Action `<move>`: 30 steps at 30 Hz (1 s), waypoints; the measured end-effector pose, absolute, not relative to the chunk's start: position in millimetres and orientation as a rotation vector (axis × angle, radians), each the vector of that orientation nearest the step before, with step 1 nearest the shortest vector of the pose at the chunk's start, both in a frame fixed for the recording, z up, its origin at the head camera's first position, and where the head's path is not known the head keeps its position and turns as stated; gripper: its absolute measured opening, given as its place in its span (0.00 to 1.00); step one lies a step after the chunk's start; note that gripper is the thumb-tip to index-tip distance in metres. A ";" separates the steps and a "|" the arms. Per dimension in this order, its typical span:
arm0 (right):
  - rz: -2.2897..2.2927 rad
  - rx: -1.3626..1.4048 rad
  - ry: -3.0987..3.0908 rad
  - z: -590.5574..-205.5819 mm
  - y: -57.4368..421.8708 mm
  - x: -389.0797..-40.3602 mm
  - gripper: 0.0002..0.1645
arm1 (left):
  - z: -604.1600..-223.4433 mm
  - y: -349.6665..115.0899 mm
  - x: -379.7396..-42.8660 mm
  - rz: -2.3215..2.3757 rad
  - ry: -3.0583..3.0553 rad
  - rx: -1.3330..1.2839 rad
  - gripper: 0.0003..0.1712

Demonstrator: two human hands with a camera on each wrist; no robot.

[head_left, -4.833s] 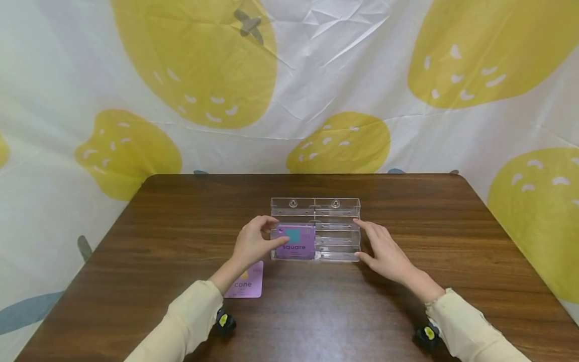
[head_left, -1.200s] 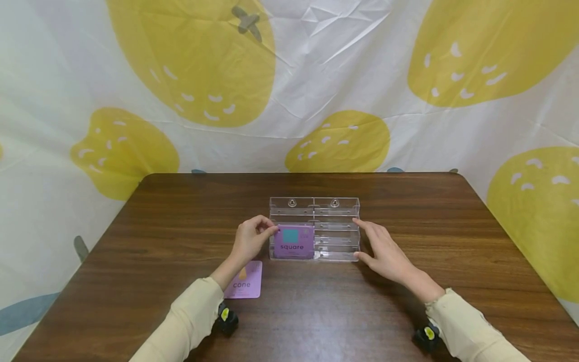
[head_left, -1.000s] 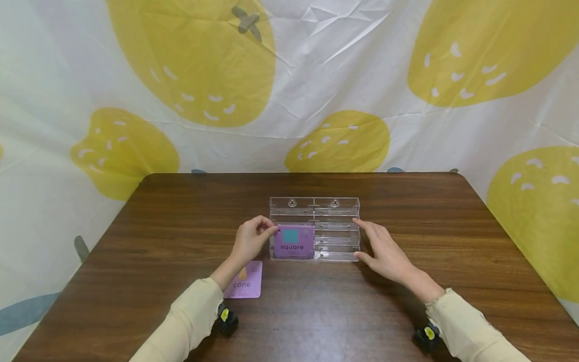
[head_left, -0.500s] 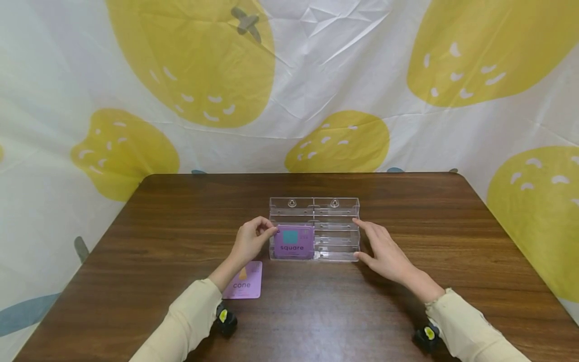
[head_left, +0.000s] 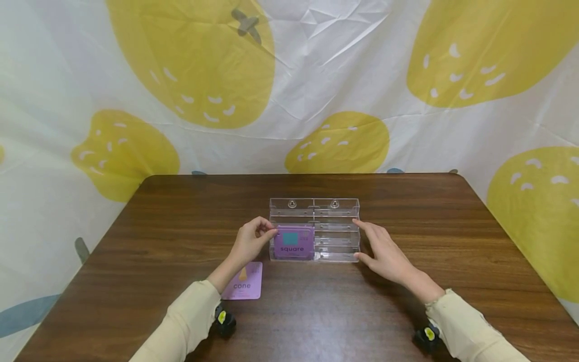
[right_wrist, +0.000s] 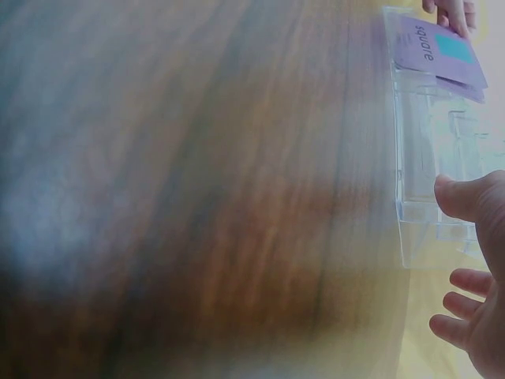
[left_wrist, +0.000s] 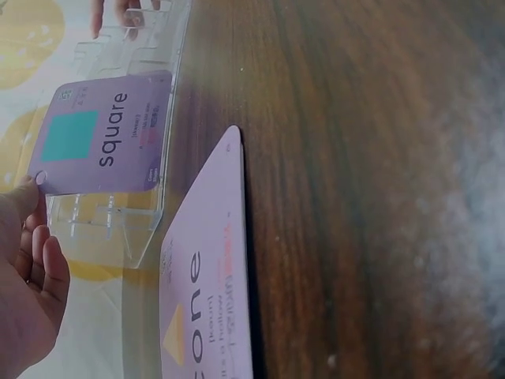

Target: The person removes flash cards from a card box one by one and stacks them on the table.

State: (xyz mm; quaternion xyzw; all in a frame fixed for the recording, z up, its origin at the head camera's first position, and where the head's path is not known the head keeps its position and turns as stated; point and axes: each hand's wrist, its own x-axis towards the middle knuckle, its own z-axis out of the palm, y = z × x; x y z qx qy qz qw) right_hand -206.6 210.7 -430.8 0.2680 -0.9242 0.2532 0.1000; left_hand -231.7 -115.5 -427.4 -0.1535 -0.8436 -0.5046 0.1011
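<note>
Card "square" (head_left: 295,243) pinched by left hand (head_left: 251,239), card "cone" (head_left: 249,285), right hand (head_left: 385,251) relaxed against rack (head_left: 336,250)

A purple card (head_left: 294,243) reads "square" and a lilac card (head_left: 248,284) reads "cone", with smaller, blurred print beneath each.
</note>
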 end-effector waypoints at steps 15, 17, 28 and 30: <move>0.743 0.784 -2.735 -430.3 210.5 -205.8 0.47 | -427.7 -113.8 -229.3 -1.452 -2.537 -0.504 0.03; 0.741 0.781 -2.739 -430.2 210.5 -205.8 0.47 | -427.7 -113.3 -229.0 -1.419 -2.535 -0.510 0.02; 0.745 0.775 -2.743 -429.8 210.2 -205.7 0.47 | -429.2 -112.0 -230.0 -1.345 -2.500 -0.531 0.03; 0.746 0.774 -2.744 -429.7 210.1 -205.7 0.47 | -429.0 -111.8 -229.8 -1.369 -2.490 -0.521 0.03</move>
